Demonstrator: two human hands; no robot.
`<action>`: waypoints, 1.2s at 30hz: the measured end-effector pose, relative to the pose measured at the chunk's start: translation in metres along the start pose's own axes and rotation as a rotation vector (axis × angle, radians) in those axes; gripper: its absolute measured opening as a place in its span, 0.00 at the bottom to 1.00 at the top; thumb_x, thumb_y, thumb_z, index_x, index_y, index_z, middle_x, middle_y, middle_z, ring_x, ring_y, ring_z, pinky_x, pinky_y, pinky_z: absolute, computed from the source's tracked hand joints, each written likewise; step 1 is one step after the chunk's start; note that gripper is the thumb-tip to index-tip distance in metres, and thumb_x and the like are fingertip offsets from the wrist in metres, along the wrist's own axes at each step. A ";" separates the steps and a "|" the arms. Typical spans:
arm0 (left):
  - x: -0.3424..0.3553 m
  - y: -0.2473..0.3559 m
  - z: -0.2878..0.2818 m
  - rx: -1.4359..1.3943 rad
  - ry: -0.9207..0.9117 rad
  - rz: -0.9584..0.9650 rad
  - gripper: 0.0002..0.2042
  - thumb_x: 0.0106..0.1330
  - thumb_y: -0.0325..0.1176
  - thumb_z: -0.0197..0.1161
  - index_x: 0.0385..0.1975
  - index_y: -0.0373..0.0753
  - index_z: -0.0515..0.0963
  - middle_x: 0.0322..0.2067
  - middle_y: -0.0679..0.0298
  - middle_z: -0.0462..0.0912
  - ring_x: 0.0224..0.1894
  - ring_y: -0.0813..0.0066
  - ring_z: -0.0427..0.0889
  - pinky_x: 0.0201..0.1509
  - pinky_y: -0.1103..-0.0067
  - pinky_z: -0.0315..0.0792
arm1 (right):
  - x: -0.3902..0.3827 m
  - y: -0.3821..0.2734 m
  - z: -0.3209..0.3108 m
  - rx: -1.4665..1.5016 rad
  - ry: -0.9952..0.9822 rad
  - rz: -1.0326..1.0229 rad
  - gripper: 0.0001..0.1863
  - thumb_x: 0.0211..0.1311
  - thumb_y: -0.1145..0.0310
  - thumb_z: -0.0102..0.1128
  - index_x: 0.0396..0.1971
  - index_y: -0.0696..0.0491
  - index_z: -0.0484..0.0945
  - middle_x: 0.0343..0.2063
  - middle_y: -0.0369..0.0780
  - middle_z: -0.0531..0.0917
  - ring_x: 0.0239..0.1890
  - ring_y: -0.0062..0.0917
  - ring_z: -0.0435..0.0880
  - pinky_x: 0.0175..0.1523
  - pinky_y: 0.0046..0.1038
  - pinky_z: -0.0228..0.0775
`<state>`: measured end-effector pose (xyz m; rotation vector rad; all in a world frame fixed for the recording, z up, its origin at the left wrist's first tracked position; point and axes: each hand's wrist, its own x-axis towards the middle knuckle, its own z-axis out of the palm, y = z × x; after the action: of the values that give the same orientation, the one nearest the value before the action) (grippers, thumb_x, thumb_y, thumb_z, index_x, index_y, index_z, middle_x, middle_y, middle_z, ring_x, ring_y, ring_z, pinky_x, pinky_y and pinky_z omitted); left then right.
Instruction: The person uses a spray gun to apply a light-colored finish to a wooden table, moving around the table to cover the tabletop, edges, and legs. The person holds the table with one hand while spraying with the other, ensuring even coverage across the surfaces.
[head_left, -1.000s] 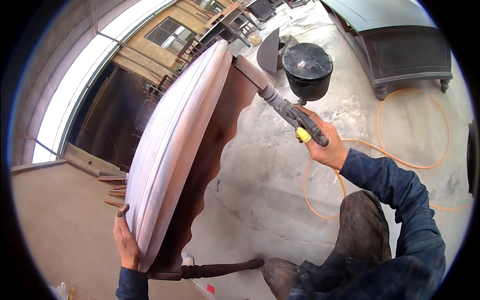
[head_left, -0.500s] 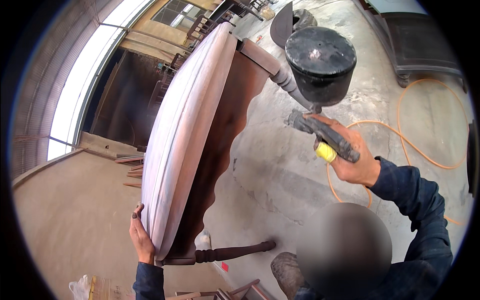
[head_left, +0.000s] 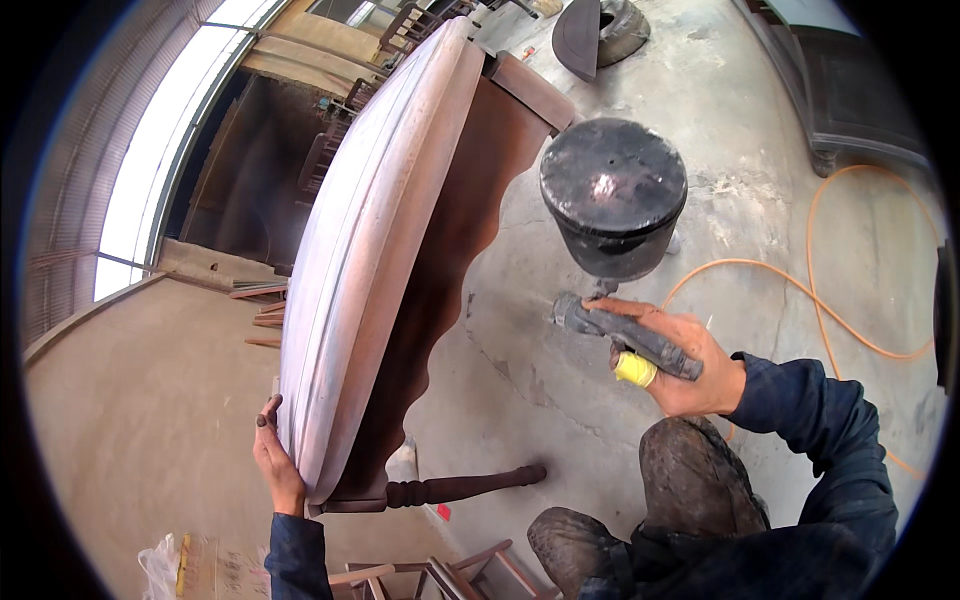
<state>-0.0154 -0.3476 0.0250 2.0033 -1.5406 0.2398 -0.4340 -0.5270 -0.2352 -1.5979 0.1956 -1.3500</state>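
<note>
Right hand (head_left: 712, 378) clamped on a spray gun (head_left: 648, 342) with a black cup (head_left: 615, 235).
Left hand (head_left: 279, 462) touches the near edge of a tilted table (head_left: 385, 260), left of the gun; whether it grips cannot be told. Beyond, an orange hose (head_left: 745, 262) loops over the floor (head_left: 540, 380).

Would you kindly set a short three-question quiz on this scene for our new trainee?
1. What does the right hand hold? (a) a plastic bag; (b) a spray gun; (c) a table leg.
2. True or false: the left hand grips the orange hose.
3. Fill in the colour: the lidded cup above the spray gun is ____.

Key: 1. (b), the spray gun. 2. False; the left hand is at the edge of the pale tabletop. 3. Black.
</note>
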 end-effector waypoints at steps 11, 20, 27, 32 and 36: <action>0.002 -0.001 0.000 -0.036 -0.014 -0.009 0.31 0.81 0.50 0.36 0.58 0.22 0.71 0.59 0.46 0.74 0.66 0.59 0.70 0.74 0.68 0.57 | 0.023 0.010 -0.063 -0.389 0.330 -0.066 0.21 0.65 0.72 0.62 0.57 0.62 0.74 0.55 0.50 0.81 0.50 0.31 0.83 0.56 0.27 0.72; 0.000 -0.002 -0.001 -0.034 -0.019 -0.015 0.31 0.81 0.50 0.36 0.58 0.21 0.71 0.59 0.47 0.75 0.65 0.60 0.70 0.74 0.68 0.57 | 0.002 0.015 -0.057 -0.241 0.276 0.051 0.21 0.64 0.72 0.61 0.57 0.62 0.75 0.57 0.49 0.80 0.52 0.31 0.83 0.57 0.26 0.72; 0.001 -0.008 -0.001 -0.039 0.000 -0.020 0.31 0.81 0.49 0.36 0.58 0.22 0.71 0.59 0.47 0.75 0.66 0.59 0.69 0.74 0.68 0.56 | 0.032 0.012 -0.076 -0.378 0.293 -0.149 0.21 0.64 0.73 0.61 0.57 0.61 0.75 0.58 0.47 0.80 0.48 0.28 0.84 0.54 0.25 0.73; 0.000 -0.009 -0.001 -0.045 0.008 -0.018 0.31 0.81 0.48 0.36 0.58 0.21 0.71 0.59 0.46 0.75 0.66 0.59 0.70 0.74 0.68 0.56 | 0.047 0.006 -0.081 -0.282 0.318 -0.073 0.22 0.65 0.74 0.61 0.58 0.61 0.74 0.58 0.46 0.80 0.43 0.21 0.81 0.50 0.23 0.73; -0.001 -0.006 0.000 -0.043 0.009 0.001 0.30 0.81 0.48 0.36 0.57 0.21 0.71 0.58 0.47 0.75 0.65 0.60 0.70 0.74 0.69 0.56 | 0.022 0.016 -0.088 -0.389 0.308 -0.020 0.22 0.65 0.74 0.61 0.58 0.61 0.74 0.58 0.47 0.80 0.49 0.26 0.82 0.56 0.26 0.71</action>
<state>-0.0098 -0.3463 0.0225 1.9662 -1.5281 0.2143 -0.4906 -0.5985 -0.2428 -1.6974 0.6644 -1.6433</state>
